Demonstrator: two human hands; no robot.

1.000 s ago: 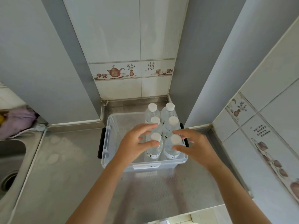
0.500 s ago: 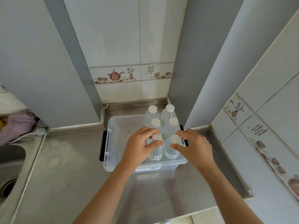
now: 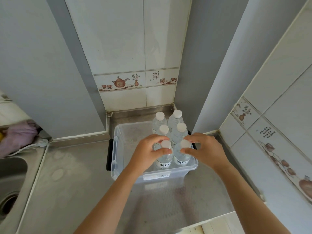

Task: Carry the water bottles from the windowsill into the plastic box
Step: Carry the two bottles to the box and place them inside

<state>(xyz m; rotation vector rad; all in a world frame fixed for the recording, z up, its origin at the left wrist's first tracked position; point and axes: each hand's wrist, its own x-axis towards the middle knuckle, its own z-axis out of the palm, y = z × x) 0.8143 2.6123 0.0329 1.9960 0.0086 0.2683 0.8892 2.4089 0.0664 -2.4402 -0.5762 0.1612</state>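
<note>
A clear plastic box [image 3: 118, 154] with black side handles stands on the steel counter. Several clear water bottles with white caps stand upright in its right half, in two rows. My left hand [image 3: 148, 152] grips the neck of the near left bottle [image 3: 164, 162], thumb and fingers around it just under the cap. My right hand [image 3: 205, 150] holds the neck of the near right bottle [image 3: 182, 157] the same way. Two middle bottles [image 3: 179, 132] and two far bottles [image 3: 158, 120] stand behind them. The windowsill is out of view.
A steel counter [image 3: 76, 183] runs to a sink [image 3: 10, 179] at the left edge. A purple cloth [image 3: 18, 135] and a white cord lie behind the sink. Tiled walls close in at the back and right. The box's left half holds no bottles.
Both hands have closed tighter around the necks of the two near bottles. The view has shifted slightly; the bottles stay standing in the box.
</note>
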